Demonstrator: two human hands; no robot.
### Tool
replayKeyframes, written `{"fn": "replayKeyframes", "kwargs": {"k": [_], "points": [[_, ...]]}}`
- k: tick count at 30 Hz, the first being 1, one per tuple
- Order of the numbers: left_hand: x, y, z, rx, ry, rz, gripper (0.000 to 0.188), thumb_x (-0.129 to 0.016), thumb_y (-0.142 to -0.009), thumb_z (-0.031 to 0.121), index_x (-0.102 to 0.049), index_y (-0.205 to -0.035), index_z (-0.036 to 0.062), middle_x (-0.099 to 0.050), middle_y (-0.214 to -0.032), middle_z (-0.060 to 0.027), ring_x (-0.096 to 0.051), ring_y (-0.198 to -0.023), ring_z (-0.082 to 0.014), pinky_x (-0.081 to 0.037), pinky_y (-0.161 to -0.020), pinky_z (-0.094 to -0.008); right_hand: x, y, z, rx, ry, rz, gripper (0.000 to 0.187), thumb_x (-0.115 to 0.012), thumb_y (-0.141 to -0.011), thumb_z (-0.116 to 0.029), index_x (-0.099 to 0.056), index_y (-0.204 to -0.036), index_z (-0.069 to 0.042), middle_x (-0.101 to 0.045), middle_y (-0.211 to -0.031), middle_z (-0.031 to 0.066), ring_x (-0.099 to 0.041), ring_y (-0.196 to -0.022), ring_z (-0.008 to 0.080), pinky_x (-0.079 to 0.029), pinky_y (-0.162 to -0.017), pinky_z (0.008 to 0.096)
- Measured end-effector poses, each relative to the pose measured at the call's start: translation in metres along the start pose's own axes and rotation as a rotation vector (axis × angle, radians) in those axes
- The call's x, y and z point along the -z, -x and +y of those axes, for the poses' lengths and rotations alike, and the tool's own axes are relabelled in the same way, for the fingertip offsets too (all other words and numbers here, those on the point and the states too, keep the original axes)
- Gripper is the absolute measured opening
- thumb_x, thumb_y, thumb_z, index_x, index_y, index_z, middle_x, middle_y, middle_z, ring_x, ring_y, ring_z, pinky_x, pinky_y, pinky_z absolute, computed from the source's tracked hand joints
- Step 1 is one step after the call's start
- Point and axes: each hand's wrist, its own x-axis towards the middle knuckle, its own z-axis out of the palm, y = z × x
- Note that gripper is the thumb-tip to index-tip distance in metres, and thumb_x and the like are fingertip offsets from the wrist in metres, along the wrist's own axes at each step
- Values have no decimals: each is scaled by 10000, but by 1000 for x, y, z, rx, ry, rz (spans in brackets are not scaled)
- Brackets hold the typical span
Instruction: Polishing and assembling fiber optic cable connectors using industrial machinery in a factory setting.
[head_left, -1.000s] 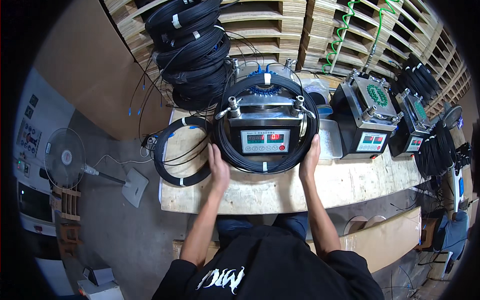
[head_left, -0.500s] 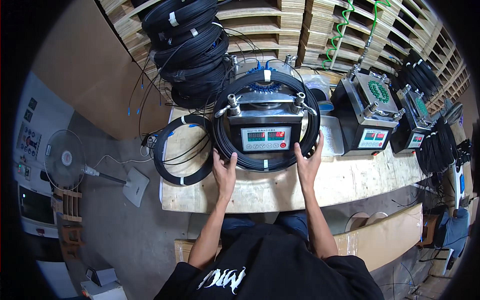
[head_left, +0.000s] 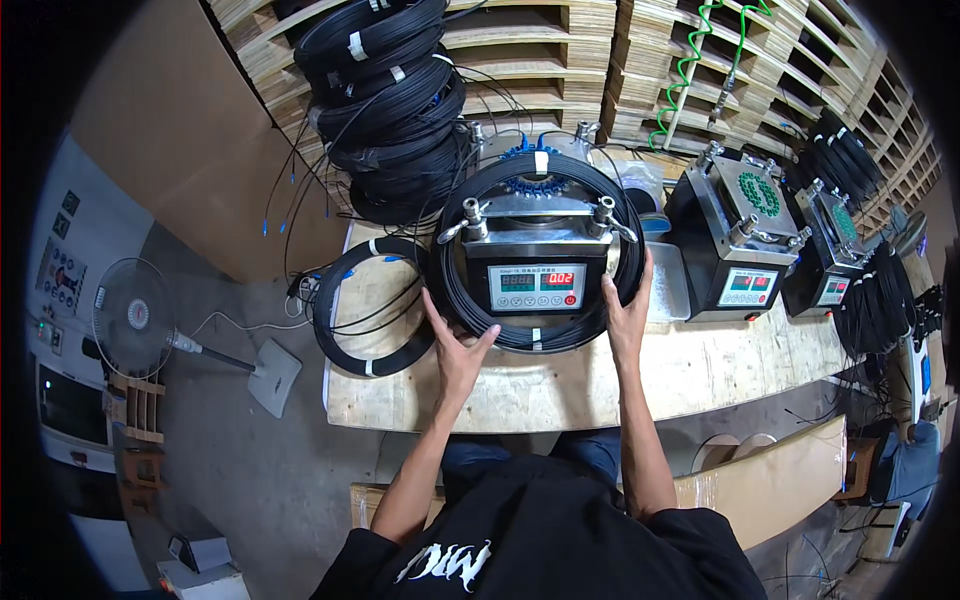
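A ring-shaped coil of black cable (head_left: 570,335), bound with white ties, is tilted up in front of a boxy polishing machine (head_left: 525,270). The machine's lit display shows through the ring. My right hand (head_left: 628,318) grips the coil's lower right side, thumb over the front and fingers along the outer edge. At the lower left of the coil is my left hand (head_left: 462,358), thumb and fingers spread wide apart along its edge. Two blue-booted cable ends (head_left: 532,143) rise from the round fixture on the machine's top. A smaller black coil (head_left: 368,367) lies flat on the table, left of my left hand.
Tall stacked black coils (head_left: 385,120) stand at the back left, cable ends dangling. To the right are two more machines, one nearer (head_left: 735,265), and a shallow tray (head_left: 665,280). A pedestal fan (head_left: 135,318) stands left of the wooden table (head_left: 400,400). Pallets (head_left: 530,60) line the back.
My left hand's thumb and fingers have spread wider apart. The right hand keeps its hold on the coil. The machine's display has changed. The whole view has shifted slightly.
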Motion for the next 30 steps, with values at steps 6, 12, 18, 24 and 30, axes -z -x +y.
{"fn": "replayKeyframes", "kwargs": {"k": [6, 12, 18, 24, 30], "points": [[7, -8, -27, -128, -91, 49, 1244, -879, -798, 229, 46, -1627, 163, -331, -1539, -279, -538, -1224, -310, -523, -966, -362, 10, -6, -2, -81, -120, -123, 874, -758, -901, -264, -254, -1572, -20, -368, -1555, 234, -391, -1431, 323, -293, -1203, 403], [24, -15, -6, 121, 121, 27, 1005, -771, -923, 267, -67, -1622, 108, -399, -1500, -232, -539, -1203, -224, -470, -982, -310, 33, -13, -9, -250, -164, -208, 835, -772, -896, -260, -308, -1557, -44, -473, -1458, 210, -498, -1326, 289, -403, -1110, 390], [38, -63, 51, -365, -195, 251, 415, -644, -1018, 243, -552, -1359, 27, -572, -1307, -115, -576, -1045, -116, -479, -831, -255, 42, -46, -38, 168, 241, 48, 475, -791, -885, -208, -599, -1285, -38, -590, -1026, 82, -548, -877, 151, -458, -743, 297], [30, -102, 90, -369, -124, -28, 265, -644, -1018, 225, -646, -1153, -3, -657, -742, -15, -568, -672, -65, -453, -620, -225, 26, -75, -64, 66, 0, -139, 233, -768, -906, -126, -669, -1069, 7, -578, -704, -3, -475, -630, 49, -389, -561, 230], [29, -106, 98, -439, -307, -92, 200, -647, -1008, 176, -627, -1054, -17, -672, -760, -81, -604, -657, -129, -480, -612, -280, 20, -79, -64, -23, -21, -157, 204, -736, -943, -134, -650, -890, 43, -611, -692, 8, -484, -636, 38, -399, -566, 226]]}}
